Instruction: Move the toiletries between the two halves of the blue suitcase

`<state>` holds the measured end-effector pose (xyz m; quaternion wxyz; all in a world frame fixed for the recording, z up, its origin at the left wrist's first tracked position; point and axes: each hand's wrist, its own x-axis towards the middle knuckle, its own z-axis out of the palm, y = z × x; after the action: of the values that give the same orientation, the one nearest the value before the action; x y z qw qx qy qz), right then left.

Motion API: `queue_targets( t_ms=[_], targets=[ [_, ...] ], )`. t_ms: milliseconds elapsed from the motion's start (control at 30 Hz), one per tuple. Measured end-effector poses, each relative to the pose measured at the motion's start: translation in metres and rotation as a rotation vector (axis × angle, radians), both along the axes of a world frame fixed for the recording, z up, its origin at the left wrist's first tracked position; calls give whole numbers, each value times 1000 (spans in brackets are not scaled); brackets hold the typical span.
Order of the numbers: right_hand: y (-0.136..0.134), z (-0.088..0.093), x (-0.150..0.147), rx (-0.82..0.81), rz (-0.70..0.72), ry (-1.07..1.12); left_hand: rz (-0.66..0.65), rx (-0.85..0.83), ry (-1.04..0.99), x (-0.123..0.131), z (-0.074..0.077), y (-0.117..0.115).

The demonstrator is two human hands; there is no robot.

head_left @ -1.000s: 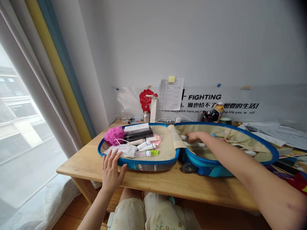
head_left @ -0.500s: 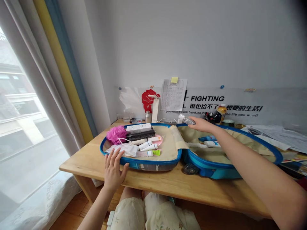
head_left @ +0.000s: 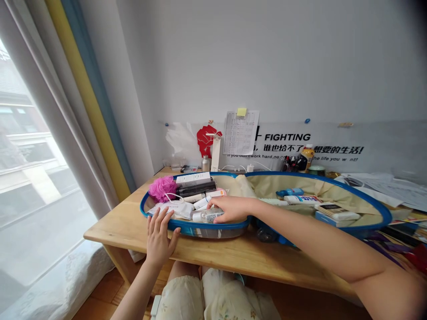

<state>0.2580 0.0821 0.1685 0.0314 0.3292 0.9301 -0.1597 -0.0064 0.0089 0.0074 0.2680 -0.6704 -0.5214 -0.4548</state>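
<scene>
My right hand (head_left: 232,209) is shut on a clear plastic bottle (head_left: 208,216) and holds it down in the left half of an open blue-rimmed suitcase (head_left: 196,227). My left hand (head_left: 159,236) rests with spread fingers on that half's near rim. Beside the bottle lie a pink bath pouf (head_left: 162,188), black cases (head_left: 191,189), white tubes (head_left: 202,203) and a white packet (head_left: 173,210). The right half (head_left: 316,186) holds a blue tube (head_left: 289,192), a white tube (head_left: 302,199) and a flat box (head_left: 336,212).
The suitcase lies on a wooden table (head_left: 233,255), with papers (head_left: 376,189) and coloured stationery at the right. A juice bottle (head_left: 307,158) and a metal bottle (head_left: 206,163) stand along the wall. A curtain (head_left: 86,111) hangs at the left.
My right hand has carried the clear bottle from above the suitcase's right half leftward and down into the left half. My left hand stays on the rim.
</scene>
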Motion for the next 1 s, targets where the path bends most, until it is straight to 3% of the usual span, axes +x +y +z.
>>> queue_targets(
  t_ms=[200, 333, 500, 600, 800, 933, 1000],
  targets=[
    [-2, -7, -3, 10, 3, 63, -3, -12, -12, 0, -1, 0],
    [7, 2, 5, 21, -38, 108, -1, -24, -11, -1, -1, 0],
    [46, 28, 51, 135, -264, 138, -7, -8, -5, 0, 0, 0],
    [75, 32, 91, 199, -447, 67, -6, -4, -8, 1, 1, 0],
    [105, -6, 156, 18, -612, -244, -6, -9, -19, 1, 0, -1],
    [115, -32, 176, -87, -641, -336, -13, -6, -12, 0, 0, -1],
    [119, -40, 180, -63, -641, -311, -10, -9, -11, 0, -1, -1]
  ],
)
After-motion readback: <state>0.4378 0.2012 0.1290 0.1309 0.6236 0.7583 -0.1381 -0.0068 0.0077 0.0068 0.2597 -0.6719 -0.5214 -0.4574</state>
